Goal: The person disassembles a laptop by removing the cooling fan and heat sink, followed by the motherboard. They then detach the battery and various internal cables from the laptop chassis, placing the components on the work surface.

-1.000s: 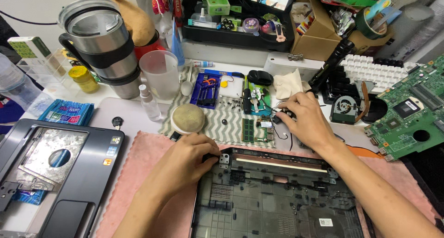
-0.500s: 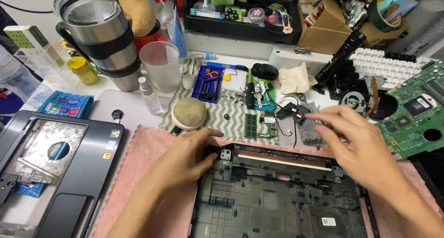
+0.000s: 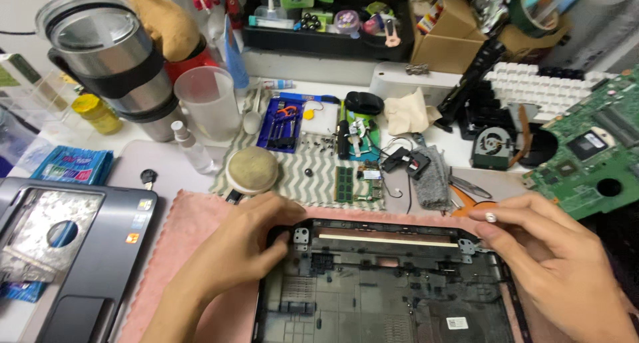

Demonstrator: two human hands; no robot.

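At lower centre, the left hand [image 3: 243,250] grasps the shell's [image 3: 386,296] upper-left corner, while the right hand [image 3: 542,256] pinches its upper-right edge. The shell lies on a pink mat [image 3: 193,213], hemmed by clutter; the black tray [image 3: 326,40] at top holds small parts.

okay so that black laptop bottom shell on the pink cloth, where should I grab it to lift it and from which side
Probably by its two back corners, coming from the left and right sides. The black laptop shell lies flat and open side up on the pink cloth, with a raised rim there. The left hand already rests on the back left corner; the right hand is at the right hinge corner.
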